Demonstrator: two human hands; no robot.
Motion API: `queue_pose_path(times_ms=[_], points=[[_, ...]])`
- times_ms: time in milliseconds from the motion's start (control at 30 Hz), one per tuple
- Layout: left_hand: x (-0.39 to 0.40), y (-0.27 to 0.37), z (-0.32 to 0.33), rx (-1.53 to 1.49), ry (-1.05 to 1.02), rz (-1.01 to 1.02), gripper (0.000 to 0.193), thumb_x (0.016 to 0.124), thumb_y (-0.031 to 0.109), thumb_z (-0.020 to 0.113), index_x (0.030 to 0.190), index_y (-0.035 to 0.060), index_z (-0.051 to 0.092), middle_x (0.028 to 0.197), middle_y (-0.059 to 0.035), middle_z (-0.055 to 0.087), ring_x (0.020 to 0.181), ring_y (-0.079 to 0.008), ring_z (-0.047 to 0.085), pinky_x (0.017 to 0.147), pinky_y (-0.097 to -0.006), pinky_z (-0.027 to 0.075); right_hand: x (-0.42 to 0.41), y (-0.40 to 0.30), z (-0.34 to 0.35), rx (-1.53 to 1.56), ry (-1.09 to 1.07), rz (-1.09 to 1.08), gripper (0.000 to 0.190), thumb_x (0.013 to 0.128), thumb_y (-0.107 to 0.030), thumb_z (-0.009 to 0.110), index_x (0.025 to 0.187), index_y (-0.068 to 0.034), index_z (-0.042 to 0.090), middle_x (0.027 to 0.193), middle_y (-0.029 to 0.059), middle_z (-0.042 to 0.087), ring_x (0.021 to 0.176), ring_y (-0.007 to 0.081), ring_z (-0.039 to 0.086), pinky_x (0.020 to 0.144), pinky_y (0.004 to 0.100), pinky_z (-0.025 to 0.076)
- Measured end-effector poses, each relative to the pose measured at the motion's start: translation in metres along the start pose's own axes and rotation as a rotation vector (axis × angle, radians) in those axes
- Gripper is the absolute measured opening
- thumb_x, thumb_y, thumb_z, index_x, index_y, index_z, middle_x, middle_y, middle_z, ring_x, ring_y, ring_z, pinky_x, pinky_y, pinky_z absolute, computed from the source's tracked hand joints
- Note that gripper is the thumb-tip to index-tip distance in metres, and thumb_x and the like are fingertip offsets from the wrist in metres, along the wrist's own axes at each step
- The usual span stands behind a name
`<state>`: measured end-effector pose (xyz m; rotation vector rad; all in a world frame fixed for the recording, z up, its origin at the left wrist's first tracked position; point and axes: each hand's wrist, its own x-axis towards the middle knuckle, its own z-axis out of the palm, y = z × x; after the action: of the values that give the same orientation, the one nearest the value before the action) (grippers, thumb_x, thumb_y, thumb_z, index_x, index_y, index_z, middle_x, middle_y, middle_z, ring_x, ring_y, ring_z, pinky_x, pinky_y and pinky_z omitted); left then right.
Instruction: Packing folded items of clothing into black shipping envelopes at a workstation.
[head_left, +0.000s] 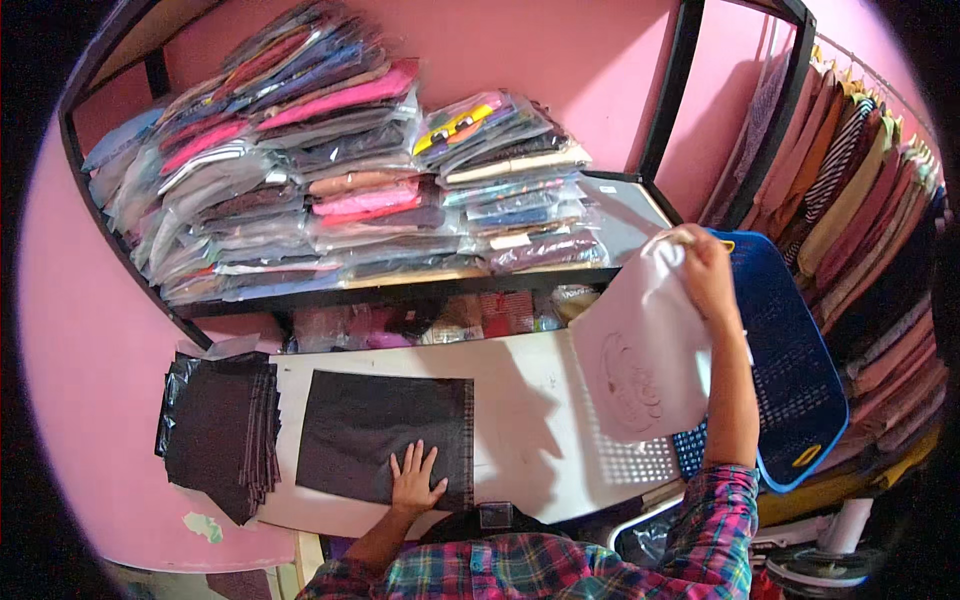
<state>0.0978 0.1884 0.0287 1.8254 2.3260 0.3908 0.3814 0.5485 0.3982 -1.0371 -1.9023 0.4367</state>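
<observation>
My left hand (416, 478) lies flat, fingers spread, on a flat dark bag or folded piece of dark material (360, 427) on the white table (517, 405). With my right hand (701, 270) raised over the table's right end, I grip the top of a pale plastic bag (645, 360) with printed lettering and a line design. The pale bag hangs in front of a blue plastic basket (795, 375). At the table's left end lies a stack of similar dark pieces (214, 420), with clear plastic at its edge.
Behind the table, a black-framed shelf (420, 289) holds piles of folded clothes in clear bags (360, 180). More packed items sit beneath it. Clothes on hangers (832, 187) line the right side. A stand fan (825, 555) is at the lower right.
</observation>
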Motion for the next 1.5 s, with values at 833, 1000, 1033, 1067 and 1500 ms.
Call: queue_pose_path(times_ms=[833,1000,1033,1067,1500], points=[[0.000,-0.017,-0.010,0.012,-0.233,0.103,0.074,0.083,0.042,0.059,0.146,0.0219,0.028,0.154,-0.0178,0.008,0.141,-0.0385,0.010,0.106,-0.0681,0.000,-0.371,0.099,0.118,-0.495,-0.811,-0.094,0.076,0.069,-0.005,0.066,0.138,-0.015,0.037,0.144,0.0133,0.034,0.135,0.0337,0.029,0.107,0.0477,0.030],[0.000,-0.002,-0.003,-0.052,-0.201,0.090,0.066,0.086,0.038,0.057,0.145,0.0209,0.032,0.154,-0.0152,0.013,0.142,-0.0352,0.011,0.106,-0.0674,0.001,-0.372,0.114,0.138,-0.545,-0.680,-0.163,0.060,0.076,-0.005,0.057,0.134,-0.016,0.046,0.134,0.0117,0.048,0.120,0.0303,0.047,0.097,0.0444,0.039],[0.002,0.002,-0.002,-0.061,-0.208,0.060,0.065,0.086,0.037,0.056,0.145,0.0207,0.032,0.154,-0.0147,0.014,0.142,-0.0346,0.011,0.107,-0.0672,0.001,-0.373,0.115,0.140,-0.502,-0.702,-0.142,0.058,0.077,-0.005,0.055,0.133,-0.016,0.047,0.132,0.0112,0.049,0.116,0.0299,0.049,0.094,0.0435,0.041],[0.003,0.005,-0.002,-0.089,-0.172,0.050,0.059,0.088,0.034,0.056,0.142,0.0189,0.036,0.153,-0.0154,0.016,0.141,-0.0366,0.013,0.107,-0.0665,0.003,-0.374,0.114,0.140,-0.458,-0.750,-0.121,0.055,0.078,-0.004,0.054,0.132,-0.016,0.047,0.131,0.0106,0.050,0.112,0.0295,0.051,0.092,0.0427,0.042],[0.059,0.069,0.037,-0.801,-0.025,-0.233,0.040,0.079,0.016,0.067,0.113,-0.0011,0.055,0.110,-0.0225,0.060,0.098,-0.0387,0.059,0.081,-0.0411,0.047,-0.349,0.193,0.129,-0.425,-0.124,0.493,0.060,0.071,-0.020,0.073,0.123,0.001,0.050,0.111,0.0228,0.057,0.111,0.0403,0.048,0.095,0.0488,0.039]])
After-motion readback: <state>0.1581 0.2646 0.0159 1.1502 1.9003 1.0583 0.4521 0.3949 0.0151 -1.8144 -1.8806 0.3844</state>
